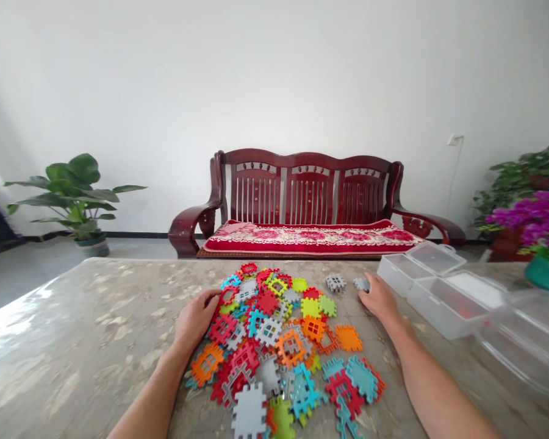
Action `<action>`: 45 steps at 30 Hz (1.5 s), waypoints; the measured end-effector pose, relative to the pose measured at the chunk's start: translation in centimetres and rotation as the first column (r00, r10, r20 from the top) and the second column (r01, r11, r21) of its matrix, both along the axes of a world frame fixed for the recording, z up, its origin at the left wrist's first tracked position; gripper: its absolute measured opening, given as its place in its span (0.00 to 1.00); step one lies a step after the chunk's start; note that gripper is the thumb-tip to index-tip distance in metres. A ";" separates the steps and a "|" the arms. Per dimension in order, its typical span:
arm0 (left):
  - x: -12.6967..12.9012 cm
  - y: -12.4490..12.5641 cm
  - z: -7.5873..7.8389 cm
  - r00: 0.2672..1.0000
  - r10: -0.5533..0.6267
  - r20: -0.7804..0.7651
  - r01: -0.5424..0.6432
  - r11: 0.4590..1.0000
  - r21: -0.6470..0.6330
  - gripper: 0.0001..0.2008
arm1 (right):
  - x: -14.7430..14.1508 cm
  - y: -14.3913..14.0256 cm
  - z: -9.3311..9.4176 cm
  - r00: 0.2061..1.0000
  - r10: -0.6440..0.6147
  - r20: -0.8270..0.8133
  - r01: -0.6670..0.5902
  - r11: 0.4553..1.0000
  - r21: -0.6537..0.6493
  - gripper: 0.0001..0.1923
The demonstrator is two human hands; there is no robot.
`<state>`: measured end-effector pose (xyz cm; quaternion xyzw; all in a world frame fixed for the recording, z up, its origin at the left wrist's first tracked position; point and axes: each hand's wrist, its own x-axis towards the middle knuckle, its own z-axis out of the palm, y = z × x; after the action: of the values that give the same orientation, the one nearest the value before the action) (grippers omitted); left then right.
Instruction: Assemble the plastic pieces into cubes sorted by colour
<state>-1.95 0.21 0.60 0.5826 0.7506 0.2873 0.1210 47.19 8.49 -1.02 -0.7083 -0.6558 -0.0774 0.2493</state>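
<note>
A loose pile of toothed plastic building tiles (268, 302) in red, orange, blue, green and grey lies across the middle of the table. My left hand (200, 314) rests against the pile's left side, its fingers loosely bent beside the red tiles; the fingertips are partly hidden. To the right of the pile, my right hand (377, 297) pinches a small grey tile (360, 283) low at the table. Just left of it lies a grey window tile (335, 282), apart from the pile. A larger grey tile (249, 410) sits at the near end.
Clear plastic boxes (448, 305) with opened lids stand on the patterned table (96, 341) at the right, something red showing inside one. Purple flowers (533, 216) stand at the far right. Behind the table is a wooden bench (308, 189), with a potted plant (80, 195) to the left.
</note>
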 end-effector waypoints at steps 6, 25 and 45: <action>0.3 -0.3 0.3 1.000 0.023 -0.010 -0.023 1.000 -0.016 0.19 | -2.9 -1.4 2.4 0.981 0.166 -0.099 -0.143 0.967 0.211 0.21; 0.7 -0.6 0.7 0.999 0.034 0.004 -0.034 0.999 -0.002 0.18 | -16.8 -1.4 5.8 0.705 0.704 -0.084 -0.680 0.639 -0.359 0.26; 0.4 -0.4 0.5 1.000 0.009 0.002 -0.009 1.000 0.010 0.18 | -16.8 -1.4 5.6 0.683 0.720 -0.122 -0.699 0.597 -0.393 0.26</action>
<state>-1.51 -0.19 1.10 0.5796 0.7516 0.2922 0.1174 30.40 7.13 4.57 -0.4225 -0.8895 0.1495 0.0889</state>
